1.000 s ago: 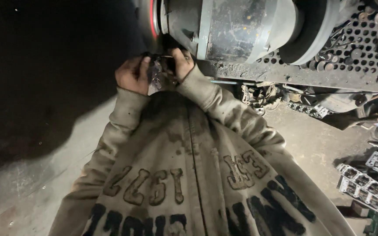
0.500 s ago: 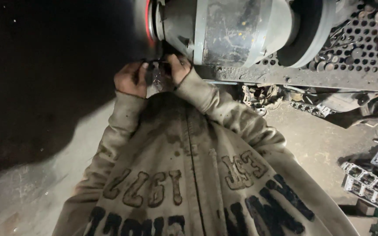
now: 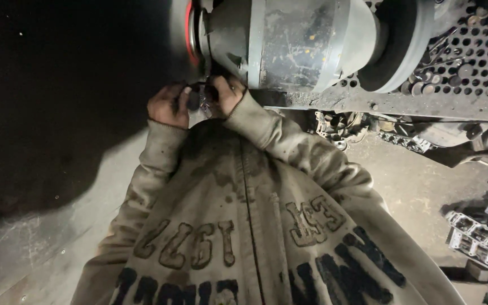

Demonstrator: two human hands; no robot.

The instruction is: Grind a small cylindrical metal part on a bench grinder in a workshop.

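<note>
Pressing a small dark metal piece up toward the red-rimmed grinding wheel, both hands now sit higher and tighter under the machine than they did a second ago. A second back the piece was held lower, clear of the wheel and in front of the chest; now it is raised to the wheel's lower edge, close against the grey housing, though contact itself is lost in shadow.

Left hand: closed, fingers curled round the left end of the piece. Right hand: closed likewise, pinching the right end, knuckles just under the large grey cylindrical motor body. The piece sits between the two hands, gripped by both, mostly hidden by the fingers.

Reading of the change: the piece has gone from being held off to being offered to the wheel, so the work looks to be at the grinding stage. No sparks are visible.

Surroundings: the grey grinder rests on a perforated metal rack filled with small tools, upper right. Scattered metal parts lie on the concrete floor below it; pale ribbed metal castings lie by the floor's right edge. The stained beige lettered sweatshirt fills the lower frame. The left side is dark.
</note>
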